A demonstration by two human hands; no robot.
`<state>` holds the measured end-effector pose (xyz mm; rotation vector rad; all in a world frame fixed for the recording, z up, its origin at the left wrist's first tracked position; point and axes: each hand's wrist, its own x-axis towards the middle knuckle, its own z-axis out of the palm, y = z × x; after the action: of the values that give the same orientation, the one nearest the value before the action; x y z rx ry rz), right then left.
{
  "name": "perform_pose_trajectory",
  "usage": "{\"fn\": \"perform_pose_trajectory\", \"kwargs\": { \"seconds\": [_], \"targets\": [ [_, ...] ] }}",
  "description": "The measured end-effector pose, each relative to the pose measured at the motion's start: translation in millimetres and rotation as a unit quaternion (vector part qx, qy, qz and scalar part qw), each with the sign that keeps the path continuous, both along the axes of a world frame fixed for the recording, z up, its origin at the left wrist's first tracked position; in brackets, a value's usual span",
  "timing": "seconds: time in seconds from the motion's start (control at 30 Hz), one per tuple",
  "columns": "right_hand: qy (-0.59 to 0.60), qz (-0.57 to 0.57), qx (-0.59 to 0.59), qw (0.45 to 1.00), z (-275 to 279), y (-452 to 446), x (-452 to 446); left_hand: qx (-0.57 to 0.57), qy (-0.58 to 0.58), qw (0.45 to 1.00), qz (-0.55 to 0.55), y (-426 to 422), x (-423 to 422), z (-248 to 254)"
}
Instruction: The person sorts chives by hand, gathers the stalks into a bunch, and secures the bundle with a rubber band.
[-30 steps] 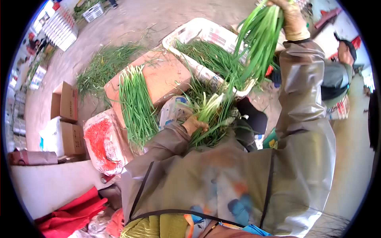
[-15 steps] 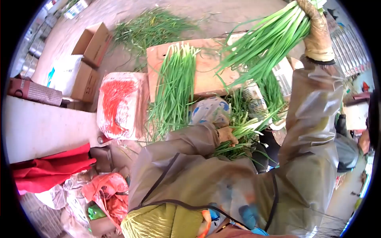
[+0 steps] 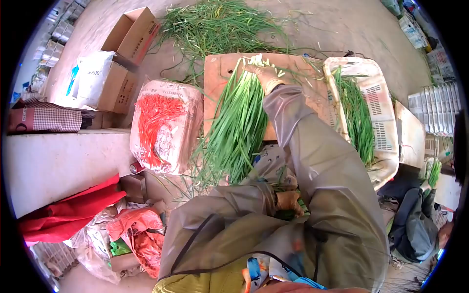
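A bunch of garlic chives (image 3: 239, 122) lies on a brown board (image 3: 312, 105), its pale stem ends at the far side and its leaves hanging over the near edge. My gloved right hand (image 3: 266, 78) is closed on the stem ends of this bunch. Close to my lap, my gloved left hand (image 3: 288, 201) appears curled round some green chives; the sleeves hide much of it. A patterned cloth (image 3: 271, 161) covers my knee just below the board.
Right of the board stands a white plastic crate (image 3: 383, 115) holding more chives. Red ties (image 3: 159, 119) lie on a wrapped stack at the left. Beyond the board is a heap of loose greens (image 3: 220, 29). Cardboard boxes (image 3: 117, 83) stand farther left; another person (image 3: 415, 219) sits at right.
My right hand has brought its raised chives down and left onto the board, over those lying there. My left hand has drawn slightly nearer my body. The view has shifted, showing the crate more fully.
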<state>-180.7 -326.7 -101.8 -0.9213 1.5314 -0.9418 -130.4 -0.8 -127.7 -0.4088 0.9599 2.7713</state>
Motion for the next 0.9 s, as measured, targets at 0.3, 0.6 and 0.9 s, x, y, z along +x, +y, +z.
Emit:
{"fn": "perform_pose_trajectory", "kwargs": {
  "seconds": [0.3, 0.6, 0.9],
  "targets": [
    [0.066, 0.067, 0.058, 0.994, 8, -38, -72, 0.017, -0.027, 0.999, 0.006, -15, -3, 9],
    [0.043, 0.078, -0.056, 0.994, 169, 195, -178, 0.113, 0.016, 0.990, 0.080, -39, 1, 48],
    [-0.169, -0.244, -0.013, 0.955, 80, 407, -124, -0.036, 0.009, 0.995, 0.089, -36, -12, 86]
  ]
}}
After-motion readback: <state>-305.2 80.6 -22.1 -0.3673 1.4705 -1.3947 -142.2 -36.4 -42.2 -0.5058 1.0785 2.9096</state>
